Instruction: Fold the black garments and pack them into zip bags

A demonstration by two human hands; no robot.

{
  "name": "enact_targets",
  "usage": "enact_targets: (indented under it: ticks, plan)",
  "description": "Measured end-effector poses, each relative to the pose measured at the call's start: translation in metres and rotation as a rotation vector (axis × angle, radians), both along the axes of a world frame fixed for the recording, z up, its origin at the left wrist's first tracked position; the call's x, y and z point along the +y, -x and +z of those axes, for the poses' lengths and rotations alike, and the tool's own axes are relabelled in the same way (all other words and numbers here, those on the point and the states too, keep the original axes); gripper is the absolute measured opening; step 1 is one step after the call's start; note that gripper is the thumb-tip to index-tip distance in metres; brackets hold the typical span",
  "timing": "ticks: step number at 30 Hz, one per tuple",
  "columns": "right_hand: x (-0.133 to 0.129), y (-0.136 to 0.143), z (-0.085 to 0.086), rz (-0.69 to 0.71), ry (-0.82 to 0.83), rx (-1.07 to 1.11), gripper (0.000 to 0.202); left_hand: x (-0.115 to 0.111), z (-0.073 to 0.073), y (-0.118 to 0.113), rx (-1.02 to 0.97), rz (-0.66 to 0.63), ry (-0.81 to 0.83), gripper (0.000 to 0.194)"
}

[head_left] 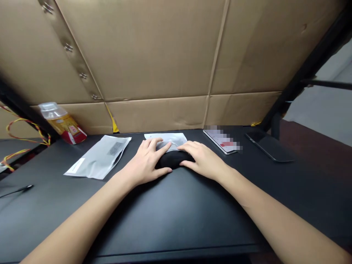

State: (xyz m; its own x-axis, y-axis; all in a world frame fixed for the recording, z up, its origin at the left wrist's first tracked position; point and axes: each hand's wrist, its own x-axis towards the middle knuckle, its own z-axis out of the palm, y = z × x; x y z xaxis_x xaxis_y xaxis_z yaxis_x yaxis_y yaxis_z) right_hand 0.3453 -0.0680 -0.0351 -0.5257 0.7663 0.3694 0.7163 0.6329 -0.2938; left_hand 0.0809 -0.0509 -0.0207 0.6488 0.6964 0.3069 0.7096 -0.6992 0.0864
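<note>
A rounded black item (173, 160) lies on the dark table (176, 212), between my two hands. My left hand (148, 159) rests on its left side with the fingers spread. From the right, my right hand (202, 157) grips the item, its thumb low on the near edge and its fingers over the top. Just behind, a pale plastic bag (178, 138) lies flat, partly covered by my fingers. What the black item is cannot be made out.
A grey plastic bag (96, 157) lies to the left, before a bottle (64, 123) with a red and yellow label. Two phones lie on the right, one lit (220, 141), one dark (268, 146). A black pen (19, 190) is far left. Cardboard (154, 47) stands behind.
</note>
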Motion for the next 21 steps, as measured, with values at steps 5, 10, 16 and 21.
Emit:
enact_targets:
  ticks: [5,10,16,21]
  plan:
    - [-0.002,0.006,0.003,-0.038,-0.068,0.093,0.024,-0.002,0.003,-0.008,-0.101,-0.005,-0.090,0.039]
    - [-0.008,0.008,0.010,-0.081,-0.084,0.181,0.026,-0.006,0.007,-0.011,-0.184,0.006,-0.105,0.038]
    - [-0.002,0.002,-0.002,-0.129,0.090,0.073,0.026,-0.003,-0.003,-0.012,-0.059,0.055,-0.175,0.038]
    - [-0.002,-0.002,0.002,-0.149,0.055,0.056,0.018,-0.005,-0.001,-0.015,-0.044,0.036,-0.274,0.017]
